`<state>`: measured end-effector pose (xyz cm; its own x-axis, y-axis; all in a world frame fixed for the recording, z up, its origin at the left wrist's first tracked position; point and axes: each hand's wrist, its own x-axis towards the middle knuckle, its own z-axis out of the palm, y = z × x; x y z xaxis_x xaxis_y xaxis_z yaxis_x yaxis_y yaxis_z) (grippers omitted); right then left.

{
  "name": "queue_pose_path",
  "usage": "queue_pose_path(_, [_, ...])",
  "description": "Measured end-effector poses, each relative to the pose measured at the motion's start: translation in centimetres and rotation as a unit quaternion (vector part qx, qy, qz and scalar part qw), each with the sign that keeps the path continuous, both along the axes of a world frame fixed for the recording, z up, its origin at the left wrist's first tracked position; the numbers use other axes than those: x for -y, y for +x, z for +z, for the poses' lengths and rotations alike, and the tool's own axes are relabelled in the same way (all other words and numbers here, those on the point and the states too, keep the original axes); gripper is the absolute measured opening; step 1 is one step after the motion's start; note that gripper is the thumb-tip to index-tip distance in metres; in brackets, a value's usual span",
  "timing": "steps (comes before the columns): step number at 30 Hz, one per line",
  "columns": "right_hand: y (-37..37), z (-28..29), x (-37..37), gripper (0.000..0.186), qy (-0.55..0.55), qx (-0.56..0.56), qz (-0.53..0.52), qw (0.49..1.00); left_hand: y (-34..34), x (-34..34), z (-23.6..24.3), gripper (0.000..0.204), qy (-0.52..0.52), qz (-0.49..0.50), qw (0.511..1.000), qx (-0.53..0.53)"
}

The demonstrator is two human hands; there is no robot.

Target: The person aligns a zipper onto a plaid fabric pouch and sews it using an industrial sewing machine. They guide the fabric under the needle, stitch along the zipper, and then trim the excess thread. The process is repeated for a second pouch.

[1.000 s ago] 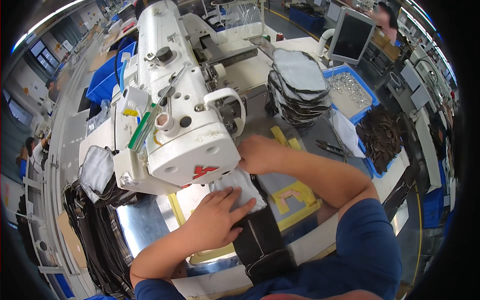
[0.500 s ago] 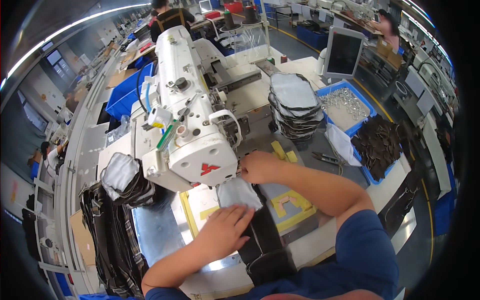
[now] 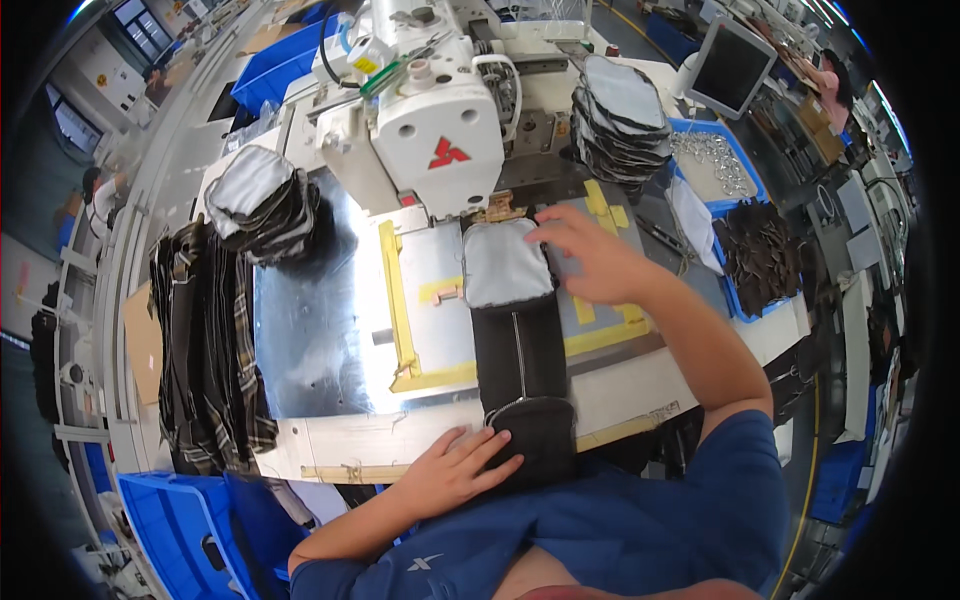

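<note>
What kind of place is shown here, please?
Most likely a sewing workshop or factory floor: a large white machine, apparently an industrial sewing machine, stands before the person, with a stack of fabric pieces to its right and a heap of dark cut pieces further right.

The left hand (image 3: 455,472) is resting on the rounded near end of a black strip (image 3: 520,355) at the edge of the white desk (image 3: 320,442). The right hand (image 3: 605,262) is holding its fingers (image 3: 558,232) spread at the right edge of a pale rounded panel (image 3: 507,265) at the strip's far end. Beyond, a white sewing machine (image 3: 440,130) is standing between a left stack (image 3: 250,182) and a right stack (image 3: 622,92) of pale-topped pieces
</note>
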<state>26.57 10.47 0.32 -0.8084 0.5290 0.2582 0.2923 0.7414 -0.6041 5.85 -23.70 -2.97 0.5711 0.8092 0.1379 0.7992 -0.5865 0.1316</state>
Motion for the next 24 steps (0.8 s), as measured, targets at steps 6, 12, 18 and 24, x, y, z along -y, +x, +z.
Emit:
queue_pose_path(6, [1.9,-0.2,1.1,0.026,-0.060,-0.107,-0.095,0.988,1.5,-1.4,0.1,0.033,0.078,-0.073,0.989,0.103])
queue_pose_path(12, [11.9,4.4,0.2,0.019,-0.295,-0.345,-0.255,0.854,-1.5,-3.2,4.1,0.021,0.101,-0.105,0.981,0.125])
queue_pose_path(18, [24.2,6.6,3.5,0.011,-0.266,-0.440,-0.372,0.773,-3.5,-5.9,4.4,0.021,0.179,-0.100,0.973,0.105])
queue_pose_path(24, [37.2,9.4,9.7,0.029,-0.113,-0.421,-0.582,0.687,3.5,-11.6,4.2,0.032,0.162,-0.246,0.938,0.183])
